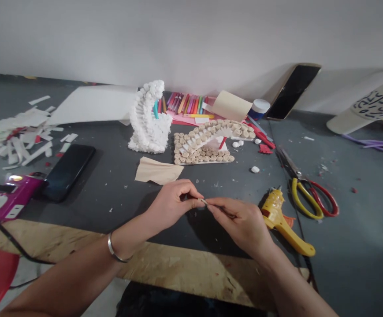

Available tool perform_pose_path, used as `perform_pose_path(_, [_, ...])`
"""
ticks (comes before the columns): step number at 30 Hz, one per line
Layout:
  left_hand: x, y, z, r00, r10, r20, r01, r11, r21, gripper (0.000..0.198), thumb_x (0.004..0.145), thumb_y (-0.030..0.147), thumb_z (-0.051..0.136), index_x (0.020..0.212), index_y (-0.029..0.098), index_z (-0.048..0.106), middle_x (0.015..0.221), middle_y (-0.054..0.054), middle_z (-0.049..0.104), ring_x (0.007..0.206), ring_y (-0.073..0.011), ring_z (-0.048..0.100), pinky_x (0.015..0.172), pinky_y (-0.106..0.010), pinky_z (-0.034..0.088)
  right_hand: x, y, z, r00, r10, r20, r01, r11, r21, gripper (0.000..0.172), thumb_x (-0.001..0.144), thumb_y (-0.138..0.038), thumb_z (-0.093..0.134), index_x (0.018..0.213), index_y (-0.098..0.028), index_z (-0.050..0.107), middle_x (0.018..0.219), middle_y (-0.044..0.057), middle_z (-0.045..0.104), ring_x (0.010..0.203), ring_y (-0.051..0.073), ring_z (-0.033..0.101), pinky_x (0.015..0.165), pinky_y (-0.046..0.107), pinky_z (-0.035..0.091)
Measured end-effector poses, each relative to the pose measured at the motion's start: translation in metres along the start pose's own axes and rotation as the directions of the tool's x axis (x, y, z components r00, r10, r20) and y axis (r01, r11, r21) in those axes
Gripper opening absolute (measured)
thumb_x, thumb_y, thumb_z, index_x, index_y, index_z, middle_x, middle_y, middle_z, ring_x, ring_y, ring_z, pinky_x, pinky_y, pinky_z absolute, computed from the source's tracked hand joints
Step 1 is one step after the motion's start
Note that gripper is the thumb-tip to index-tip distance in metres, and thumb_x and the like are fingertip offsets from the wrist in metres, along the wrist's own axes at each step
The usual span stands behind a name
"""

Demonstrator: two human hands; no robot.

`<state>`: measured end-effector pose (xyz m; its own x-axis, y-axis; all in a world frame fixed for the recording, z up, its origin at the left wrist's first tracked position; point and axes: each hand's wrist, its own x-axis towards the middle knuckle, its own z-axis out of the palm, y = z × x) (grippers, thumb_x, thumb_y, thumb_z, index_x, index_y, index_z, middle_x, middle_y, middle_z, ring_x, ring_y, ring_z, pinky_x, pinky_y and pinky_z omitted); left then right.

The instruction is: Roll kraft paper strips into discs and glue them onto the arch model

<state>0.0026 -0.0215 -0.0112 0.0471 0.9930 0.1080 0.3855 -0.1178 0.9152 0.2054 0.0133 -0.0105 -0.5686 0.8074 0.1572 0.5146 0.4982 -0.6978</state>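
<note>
Above the dark tabletop, my left hand [171,202] and my right hand [244,220] meet fingertip to fingertip. Both pinch a small pale strip [203,201], mostly hidden by the fingers; it looks like beige paper. Just beyond my left hand lies a piece of beige crepe paper [158,171]. Behind that stands a curved model covered in white tufts [150,121]. To its right is an arched model covered with beige paper rolls [207,143], a red stick under its arch. A yellow glue gun [282,220] rests beside my right hand.
Scissors [305,189] with red and yellow handles lie at right. White strips [22,132], a phone [68,171] and a purple device [11,196] with a cable occupy the left. Markers [189,104], a white-lidded jar [260,108], a leaning phone [293,90] and a patterned cup [363,108] line the back.
</note>
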Motion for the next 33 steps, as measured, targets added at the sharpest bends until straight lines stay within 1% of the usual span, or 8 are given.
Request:
perform_pose_path(7, [0.001,0.001,0.002,0.997,-0.03,0.07,0.037,0.995,-0.098,0.028,0.073,0.039,0.079,0.068,0.018,0.06,0.073,0.001,0.06,0.064,-0.0117,0.055,0.058,-0.024,0.042,0.0,-0.003,0.001,1.0,-0.021,-0.009,0.021,1.0,-0.006,0.019,0.09,-0.026,0.058,0.09,-0.026,0.077,0.082,-0.003,0.078,0.068,0.015,0.071,0.062,0.024,0.051])
perform_pose_path(13, [0.002,0.006,0.005,0.988,-0.093,0.119,0.099,0.994,-0.039,0.043,0.067,0.05,0.08,0.064,0.018,0.053,0.07,0.004,0.051,0.063,-0.0114,0.046,0.058,-0.024,0.035,0.003,-0.003,-0.001,0.998,-0.027,0.051,0.027,1.0,0.007,0.015,0.088,-0.026,0.062,0.086,-0.027,0.077,0.077,-0.004,0.078,0.065,0.015,0.07,0.061,0.025,0.047])
perform_pose_path(16, [0.002,0.006,0.006,0.987,-0.092,0.132,0.096,0.995,-0.025,0.044,0.065,0.05,0.081,0.064,0.018,0.051,0.071,0.004,0.05,0.065,-0.012,0.046,0.059,-0.025,0.034,0.005,-0.004,-0.003,0.995,0.012,0.099,-0.02,0.996,0.084,0.015,0.086,-0.023,0.063,0.087,-0.028,0.078,0.082,-0.005,0.078,0.071,0.015,0.071,0.065,0.025,0.048])
perform_pose_path(21, [0.0,0.008,0.005,0.991,-0.043,0.124,0.04,0.999,0.025,0.042,0.071,0.049,0.078,0.065,0.019,0.049,0.071,0.003,0.05,0.067,-0.013,0.048,0.062,-0.025,0.036,0.005,-0.008,-0.001,0.969,0.167,0.181,-0.204,0.956,0.211,0.016,0.087,-0.028,0.061,0.089,-0.027,0.077,0.083,-0.004,0.078,0.072,0.015,0.071,0.065,0.024,0.049])
perform_pose_path(23, [0.0,0.01,0.004,0.995,-0.022,0.095,0.017,0.998,0.055,0.04,0.074,0.048,0.076,0.066,0.019,0.05,0.072,0.003,0.051,0.068,-0.0136,0.049,0.062,-0.025,0.037,0.004,-0.008,0.001,0.964,0.214,0.159,-0.248,0.938,0.242,0.016,0.086,-0.03,0.061,0.089,-0.027,0.076,0.083,-0.004,0.078,0.072,0.016,0.07,0.065,0.024,0.049])
perform_pose_path(26, [0.0,0.011,0.004,0.998,0.037,0.053,-0.04,0.997,0.058,0.032,0.079,0.044,0.072,0.073,0.019,0.054,0.077,0.001,0.055,0.072,-0.0146,0.053,0.064,-0.026,0.04,0.005,-0.005,0.003,0.965,0.251,0.078,-0.263,0.922,0.286,0.016,0.086,-0.033,0.062,0.089,-0.026,0.076,0.082,-0.002,0.078,0.071,0.016,0.07,0.065,0.024,0.05])
perform_pose_path(30, [0.008,0.014,0.004,0.997,0.062,0.036,-0.064,0.995,0.07,0.014,0.088,0.03,0.062,0.08,0.019,0.06,0.08,-0.001,0.059,0.074,-0.0146,0.056,0.066,-0.026,0.043,0.01,0.001,-0.001,0.975,0.222,-0.021,-0.204,0.923,0.326,0.017,0.086,-0.034,0.062,0.089,-0.024,0.075,0.08,-0.001,0.077,0.071,0.016,0.07,0.065,0.024,0.051])
perform_pose_path(33, [0.019,0.019,0.003,0.999,0.025,0.041,-0.029,0.995,0.093,0.007,0.086,0.025,0.065,0.082,0.019,0.063,0.08,0.0,0.063,0.075,-0.0149,0.059,0.067,-0.026,0.045,0.013,0.005,-0.005,0.984,0.167,-0.064,-0.136,0.931,0.34,0.017,0.087,-0.032,0.061,0.09,-0.024,0.075,0.083,0.0,0.077,0.074,0.016,0.071,0.069,0.025,0.052])
